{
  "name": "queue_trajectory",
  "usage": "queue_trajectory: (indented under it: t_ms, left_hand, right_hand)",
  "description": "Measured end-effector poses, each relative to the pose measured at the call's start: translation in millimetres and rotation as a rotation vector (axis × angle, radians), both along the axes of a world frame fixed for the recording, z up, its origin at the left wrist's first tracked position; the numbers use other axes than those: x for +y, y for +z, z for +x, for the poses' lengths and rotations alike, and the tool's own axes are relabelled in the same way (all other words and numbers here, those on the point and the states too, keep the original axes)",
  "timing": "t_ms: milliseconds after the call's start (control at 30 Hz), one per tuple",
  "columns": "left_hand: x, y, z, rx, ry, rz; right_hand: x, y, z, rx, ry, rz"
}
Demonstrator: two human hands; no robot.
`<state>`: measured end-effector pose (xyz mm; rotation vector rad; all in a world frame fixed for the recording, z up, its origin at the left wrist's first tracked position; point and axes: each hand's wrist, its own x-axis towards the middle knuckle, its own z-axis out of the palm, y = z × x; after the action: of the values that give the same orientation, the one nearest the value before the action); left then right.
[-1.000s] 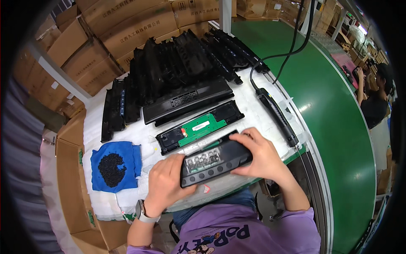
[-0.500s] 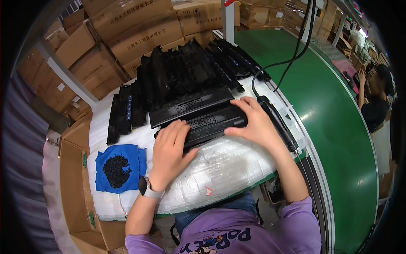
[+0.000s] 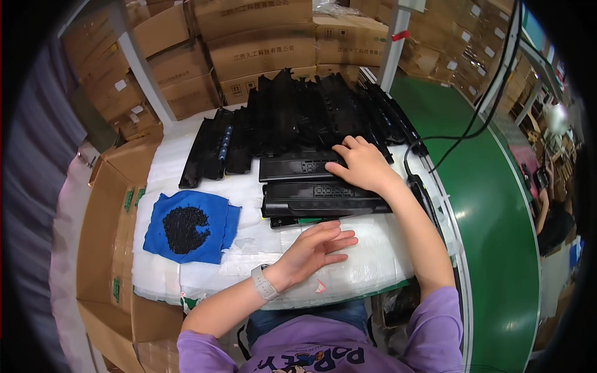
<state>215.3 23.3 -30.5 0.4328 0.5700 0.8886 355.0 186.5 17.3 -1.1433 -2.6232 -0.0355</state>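
My right hand lies flat on the right end of a long black plastic housing on the white padded table. A second long black housing lies just in front of it, with a green circuit board edge showing under its near side. My left hand hovers open just above the white padding, in front of that housing, holding nothing. A pale watch is on my left wrist.
A stack of several black plastic housings fills the back of the table. A blue cloth with a heap of small black parts lies at left. Cardboard boxes stand behind and at left. A green conveyor belt runs along the right.
The black housing I held in both hands a second ago now lies on the table. My left hand has pulled back toward me and my right hand has moved to the farther housing.
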Motion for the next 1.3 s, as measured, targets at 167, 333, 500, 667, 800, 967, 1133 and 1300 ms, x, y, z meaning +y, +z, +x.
queue_trajectory:
  t_ms: [167,333,500,667,800,967,1133,1300]
  left_hand:
    - [-8,3,-1,-0.006,0.059,-0.008]
    - [-11,-1,-3,0.012,0.099,0.057]
    - [-9,-6,-5,0.054,0.108,0.015]
    - [-9,-5,-7,0.044,0.120,-0.003]
    - [-10,-7,-8,0.041,0.119,0.005]
    - [-10,-8,-6,0.079,0.082,0.054]
    - [-9,-8,-6,0.089,0.090,0.068]
    - [-9,-6,-7,0.073,0.079,0.055]
  right_hand:
    - [13,17,0,-0.053,-0.005,-0.334]
    - [19,29,-1,-0.142,0.035,-0.507]
    - [23,29,1,-0.165,0.089,-0.575]
    - [28,23,-2,-0.372,-0.065,-0.553]
    - [27,31,-3,-0.426,-0.017,-0.510]
    - [15,26,-10,-0.302,-0.063,-0.695]
    - [9,29,-5,-0.030,0.098,-0.734]
    - [10,56,11,0.013,-0.006,-0.633]
